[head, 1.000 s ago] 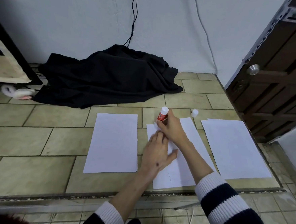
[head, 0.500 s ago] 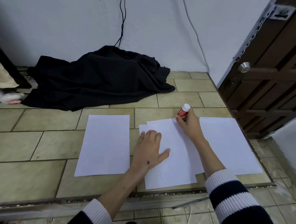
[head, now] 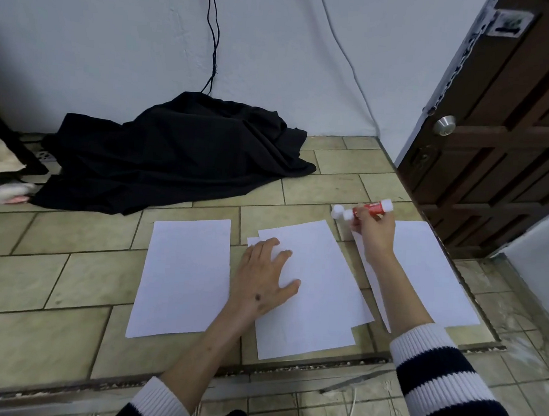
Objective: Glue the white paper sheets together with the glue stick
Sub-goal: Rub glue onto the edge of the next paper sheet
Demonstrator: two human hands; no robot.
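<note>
You are pressing your flat left hand [head: 266,277] on the middle sheets [head: 312,291] to keep them from sliding, while your right hand [head: 375,232] is gripping the glue stick [head: 369,209], bringing it toward the cap [head: 337,211].

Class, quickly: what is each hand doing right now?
Left hand: open, fingers flat, pressing on the middle paper sheets.
Right hand: closed round the glue stick, held beside its cap.

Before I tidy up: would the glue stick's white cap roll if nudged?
Probably. The white cap looks small and round, lying loose on smooth floor tile. It likely weighs little, so a brush from the right hand could send it off.
</note>
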